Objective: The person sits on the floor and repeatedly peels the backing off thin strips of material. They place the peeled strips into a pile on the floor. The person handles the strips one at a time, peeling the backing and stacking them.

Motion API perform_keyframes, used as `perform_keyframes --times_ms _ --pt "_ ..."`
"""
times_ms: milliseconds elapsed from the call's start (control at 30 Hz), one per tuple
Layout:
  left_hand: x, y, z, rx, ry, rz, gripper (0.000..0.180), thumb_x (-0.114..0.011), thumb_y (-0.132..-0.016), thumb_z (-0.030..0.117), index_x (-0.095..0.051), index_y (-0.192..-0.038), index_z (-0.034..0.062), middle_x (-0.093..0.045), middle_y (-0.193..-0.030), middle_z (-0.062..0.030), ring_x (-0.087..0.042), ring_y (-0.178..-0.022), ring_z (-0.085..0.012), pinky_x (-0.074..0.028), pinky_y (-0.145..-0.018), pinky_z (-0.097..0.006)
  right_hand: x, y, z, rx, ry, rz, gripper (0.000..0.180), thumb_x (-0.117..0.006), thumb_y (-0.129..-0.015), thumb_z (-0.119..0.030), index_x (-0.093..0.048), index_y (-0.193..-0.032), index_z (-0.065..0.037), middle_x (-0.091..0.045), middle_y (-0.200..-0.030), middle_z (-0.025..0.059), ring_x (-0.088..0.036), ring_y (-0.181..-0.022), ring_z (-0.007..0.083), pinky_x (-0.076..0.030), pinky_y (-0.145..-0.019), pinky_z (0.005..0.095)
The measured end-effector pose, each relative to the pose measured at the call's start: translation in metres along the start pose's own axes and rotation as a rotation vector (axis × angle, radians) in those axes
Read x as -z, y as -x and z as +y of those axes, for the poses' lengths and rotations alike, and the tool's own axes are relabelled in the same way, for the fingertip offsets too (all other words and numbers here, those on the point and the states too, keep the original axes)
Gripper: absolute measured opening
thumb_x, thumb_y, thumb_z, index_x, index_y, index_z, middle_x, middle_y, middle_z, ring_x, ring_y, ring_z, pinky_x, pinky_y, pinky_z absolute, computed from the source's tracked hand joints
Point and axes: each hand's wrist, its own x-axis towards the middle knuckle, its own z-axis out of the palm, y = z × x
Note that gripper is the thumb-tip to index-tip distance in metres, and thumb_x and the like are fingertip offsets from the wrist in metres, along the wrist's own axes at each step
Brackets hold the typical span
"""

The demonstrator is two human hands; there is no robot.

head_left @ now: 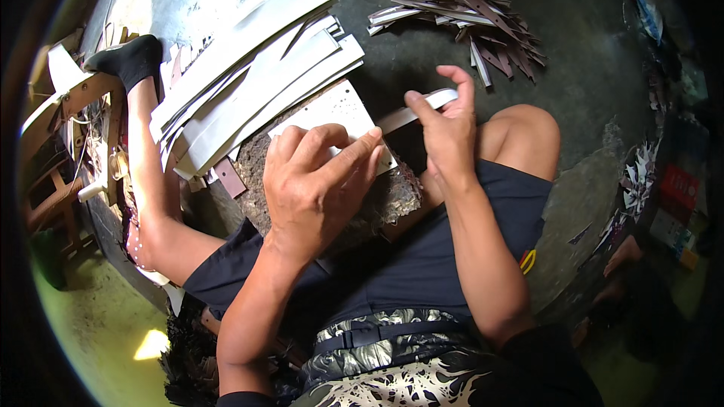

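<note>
A rough stone-like block (255, 192) stands between my legs, with a white board (343, 105) marked by small dark dots on top. My left hand (309, 185) is over the board, its fingers bent and closed together. What lies under those fingers is hidden. To the right, my right hand (450, 128) pinches a narrow white strip (400, 117) between thumb and fingers. The strip's other end reaches the board's right edge, close to my left fingertips.
Long white sheet pieces (264, 68) are stacked beyond the block to the left. A heap of brown and white strips (460, 11) lies on the floor at the far right. A small brown piece (230, 178) rests left of the block. White scraps (639, 177) lie at the right.
</note>
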Motion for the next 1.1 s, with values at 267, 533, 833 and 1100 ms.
perform_keyframes --times_ms 267,533,833,1100 --pt "0.05 -0.022 0.019 -0.06 0.076 0.116 0.071 -0.094 -0.088 0.018 -0.071 -0.155 0.0155 -0.072 -0.141 -0.0131 -0.067 -0.126 -0.0343 -0.051 -0.114 -0.05 0.001 0.039 -0.119 0.236 0.331 -0.721 0.081 -0.079 -0.099 0.006 -0.04 -0.168 -0.011 -0.074 -0.12 0.0096 -0.074 -0.087 0.0127 -0.06 -0.078 0.0269" --pt "0.092 0.002 0.026 0.595 0.17 -0.274 0.029 -0.085 -0.104 0.022 -0.069 -0.12 0.0053 -0.067 -0.075 -0.0126 -0.066 -0.062 -0.0292 -0.051 -0.06 -0.042 -0.005 0.024 -0.142 0.011 0.687 -0.922 0.025 -0.086 -0.098 -0.007 -0.078 -0.12 0.0 -0.075 -0.095 0.0016 -0.065 -0.085 0.0053 -0.055 -0.079 0.0259" --pt "0.054 0.008 0.041 0.252 -0.165 0.013 0.033 -0.079 -0.099 0.011 -0.073 -0.131 0.0082 -0.069 -0.127 -0.0143 -0.066 -0.113 -0.0375 -0.055 -0.097 -0.048 -0.01 0.038 -0.111 0.192 0.644 -0.629 0.015 -0.086 -0.1 -0.01 -0.081 -0.106 0.002 -0.072 -0.097 0.0022 -0.066 -0.085 0.0067 -0.054 -0.076 0.0252" --pt "0.022 -0.011 0.027 0.282 0.168 -0.024 0.023 -0.082 -0.099 0.01 -0.075 -0.12 0.0143 -0.073 -0.113 -0.007 -0.073 -0.098 -0.032 -0.056 -0.081 -0.045 -0.009 0.019 -0.084 -0.061 0.255 -0.625 0.011 -0.088 -0.098 -0.007 -0.08 -0.104 -0.004 -0.074 -0.088 -0.0049 -0.065 -0.082 0.0022 -0.054 -0.074 0.0214"
